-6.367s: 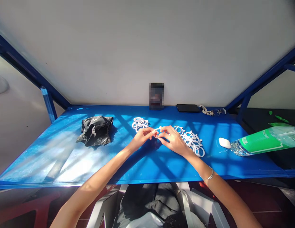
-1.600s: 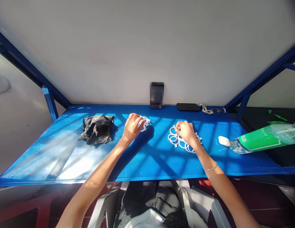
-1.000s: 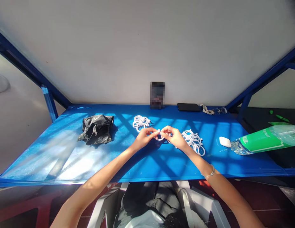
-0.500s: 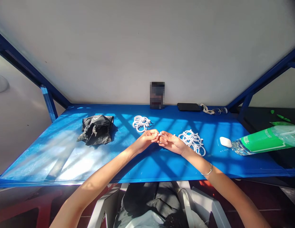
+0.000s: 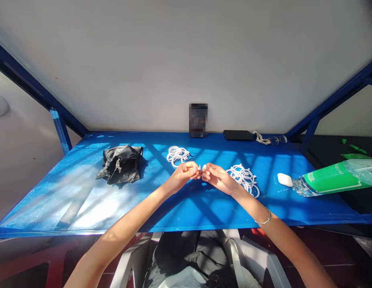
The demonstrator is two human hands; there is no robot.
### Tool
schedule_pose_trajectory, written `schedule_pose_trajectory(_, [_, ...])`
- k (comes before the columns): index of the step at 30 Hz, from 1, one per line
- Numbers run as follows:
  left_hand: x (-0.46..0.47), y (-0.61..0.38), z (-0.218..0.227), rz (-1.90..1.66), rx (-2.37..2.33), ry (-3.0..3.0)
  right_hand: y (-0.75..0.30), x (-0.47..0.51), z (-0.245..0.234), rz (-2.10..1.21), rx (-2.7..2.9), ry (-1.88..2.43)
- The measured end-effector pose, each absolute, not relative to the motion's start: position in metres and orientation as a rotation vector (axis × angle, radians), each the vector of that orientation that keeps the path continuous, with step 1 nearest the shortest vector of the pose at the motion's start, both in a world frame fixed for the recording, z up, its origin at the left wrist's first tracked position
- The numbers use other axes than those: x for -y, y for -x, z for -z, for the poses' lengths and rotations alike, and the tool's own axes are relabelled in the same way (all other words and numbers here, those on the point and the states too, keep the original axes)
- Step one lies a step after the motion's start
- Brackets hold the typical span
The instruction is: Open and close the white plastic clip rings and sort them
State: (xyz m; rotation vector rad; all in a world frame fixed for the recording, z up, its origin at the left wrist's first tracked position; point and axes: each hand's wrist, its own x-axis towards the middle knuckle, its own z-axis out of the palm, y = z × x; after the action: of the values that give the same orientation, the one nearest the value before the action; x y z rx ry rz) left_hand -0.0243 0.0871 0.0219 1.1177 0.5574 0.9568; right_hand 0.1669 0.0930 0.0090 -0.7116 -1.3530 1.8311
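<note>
My left hand (image 5: 185, 173) and my right hand (image 5: 217, 178) meet over the middle of the blue table (image 5: 84, 200). Both pinch the same small white plastic ring (image 5: 202, 167), whose ends show between the fingertips. A small heap of white rings (image 5: 177, 155) lies just beyond my left hand. A larger heap of white rings (image 5: 244, 178) lies right of my right hand, close to its knuckles. A thin bracelet (image 5: 264, 221) is on my right wrist.
A crumpled black plastic bag (image 5: 121, 163) lies to the left. At the back stand a dark blurred box (image 5: 198, 120), a black phone (image 5: 238, 135) and a pair of glasses (image 5: 268, 140). A white earbud case (image 5: 285, 179) and a green-labelled bottle (image 5: 333, 177) lie right.
My hands had gone apart to the two ring heaps, then came back together at the middle with one ring. Since half a second ago the pinch has risen slightly.
</note>
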Motion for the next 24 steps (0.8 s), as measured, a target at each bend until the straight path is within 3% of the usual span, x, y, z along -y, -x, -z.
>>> schedule_pose_trajectory(6, [-0.11, 0.056, -0.021, -1.251, -1.156, -1.76, -0.207, -0.112, -0.025, -0.774, 2.113, 1.116])
schedule_pose_trajectory(8, [-0.12, 0.068, -0.017, -1.362, -1.324, -2.069, -0.222, -0.117, -0.024, -0.556, 2.292, 1.209])
schedule_pose_trajectory(13, [-0.135, 0.084, -0.004, -1.247, -1.626, -2.528, -0.234, -0.118, -0.019, -0.466, 2.513, 1.403])
schedule_pose_trajectory(19, [-0.137, 0.083, 0.007, -0.95, -1.711, -2.584, -0.224, -0.119, -0.015, -0.503, 2.529, 1.438])
schedule_pose_trajectory(24, [-0.135, 0.081, 0.004, -0.989, -1.724, -2.569, -0.224, -0.122, -0.011, -0.458, 2.481, 1.454])
